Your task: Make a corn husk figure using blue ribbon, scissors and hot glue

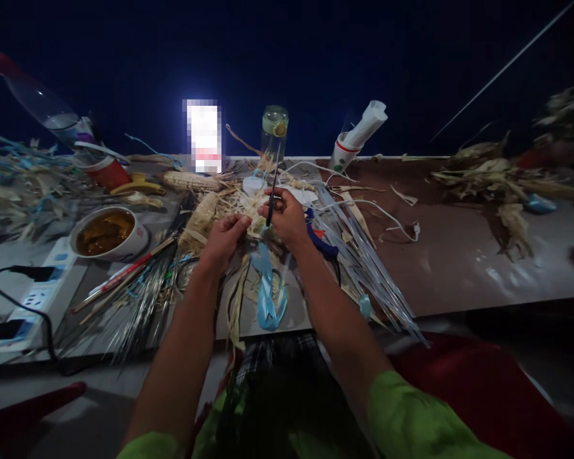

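With fingers closed around their dark handles, my right hand (289, 220) holds a pair of scissors (275, 172), blades pointing up and away. My left hand (224, 239) is beside it, thumb and forefinger pinched on a pale strip of corn husk (256, 213). The husk lies between both hands; its far end is partly hidden by my fingers. Below them a light blue plastic ribbon (266, 280) hangs toward the table's front edge. A blue-handled tool (321, 242) lies just right of my right wrist, partly covered.
Thin wires (146, 306) lie left, near a bowl of brown liquid (141, 239) and a power strip (60, 274). Clear sticks (377, 274) and a white cable (387, 213) lie right. Behind stand a lit screen (205, 134), a bottle (273, 137) and a paper cup (343, 155).
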Motion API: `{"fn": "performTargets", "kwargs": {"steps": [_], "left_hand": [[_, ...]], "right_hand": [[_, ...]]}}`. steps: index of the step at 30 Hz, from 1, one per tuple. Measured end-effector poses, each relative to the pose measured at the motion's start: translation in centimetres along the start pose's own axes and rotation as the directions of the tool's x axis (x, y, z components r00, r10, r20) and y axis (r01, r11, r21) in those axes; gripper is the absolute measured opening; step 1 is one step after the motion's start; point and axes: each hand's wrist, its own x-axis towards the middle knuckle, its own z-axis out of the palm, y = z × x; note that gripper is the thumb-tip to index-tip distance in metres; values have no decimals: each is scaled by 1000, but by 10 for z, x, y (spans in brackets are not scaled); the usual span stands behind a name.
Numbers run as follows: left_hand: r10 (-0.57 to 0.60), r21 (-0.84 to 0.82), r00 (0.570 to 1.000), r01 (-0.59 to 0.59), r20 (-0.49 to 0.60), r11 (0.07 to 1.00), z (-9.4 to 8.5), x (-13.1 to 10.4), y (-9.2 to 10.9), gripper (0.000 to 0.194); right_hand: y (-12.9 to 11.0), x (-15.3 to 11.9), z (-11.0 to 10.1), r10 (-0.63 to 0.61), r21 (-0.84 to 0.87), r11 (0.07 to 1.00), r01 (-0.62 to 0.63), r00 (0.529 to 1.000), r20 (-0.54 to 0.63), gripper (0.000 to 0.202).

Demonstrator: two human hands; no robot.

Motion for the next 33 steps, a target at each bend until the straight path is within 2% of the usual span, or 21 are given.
{"fn": "performTargets", "kwargs": {"steps": [5,9,13,16,18,22,33], "left_hand": [[10,44,1000,-11,17,999,3,-1,1,20],[25,-83,998,-30,-59,996,1,0,3,21],[63,-172,980,-97,-191,980,-3,4,4,21],[104,-205,957,-163,-271,965,-5,7,5,20],[112,-226,951,-181,-287,957,-6,8,6,19],[120,-234,945,-196,-303,952,-6,7,8,19],[102,-203,938,-176,-330,963,-8,8,9,18]], "right_hand": [[-2,-2,4,6,3,1000,-6,1000,13,46],[2,-3,5,4,-35,999,-3,999,34,44],[8,-10,9,-35,-268,960,80,985,170,40],[10,-17,15,-42,-478,862,169,963,265,38],[9,-21,18,-34,-545,811,214,947,321,37],[6,-24,22,-29,-594,758,268,924,381,37],[0,-27,23,-50,-635,696,335,905,423,30]]}}
